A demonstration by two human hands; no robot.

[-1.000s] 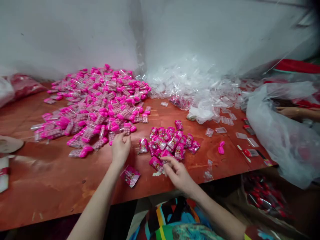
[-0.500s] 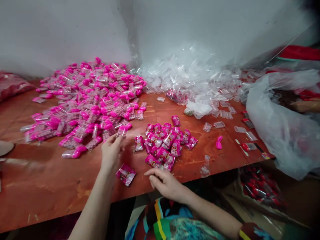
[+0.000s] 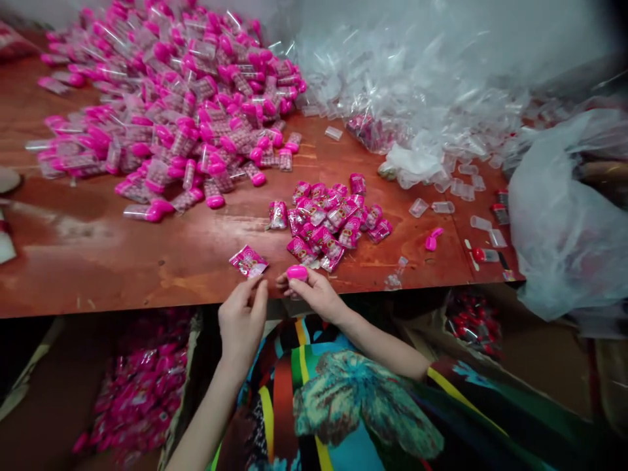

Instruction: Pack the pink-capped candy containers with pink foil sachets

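Observation:
In my right hand [image 3: 321, 294] is a small tube with a pink cap [image 3: 297, 273], held at the table's front edge; its body is mostly hidden by my fingers. My left hand [image 3: 243, 320] is just left of it, thumb and fingers slightly apart, the fingertips at the lower edge of a flat pink printed packet [image 3: 248, 261]. Whether they touch the packet is hard to tell. Behind my hands lies a heap of small pink printed packets [image 3: 338, 219]. A large pile of pink-capped clear tubes with pink beads inside [image 3: 196, 124] covers the back left.
Clear empty tubes and plastic bags [image 3: 417, 85] are piled at the back right. A pink cap [image 3: 432, 239] and a red-capped tube [image 3: 485, 255] lie at right, near a big translucent bag [image 3: 564, 216]. Below the table edge, boxes hold pink packets [image 3: 142, 386] and red-capped items [image 3: 473, 324].
My left hand has come back from the pile towards me, without the pink-capped tube it held. A pink-capped tube is now in my right hand. The view has tilted down.

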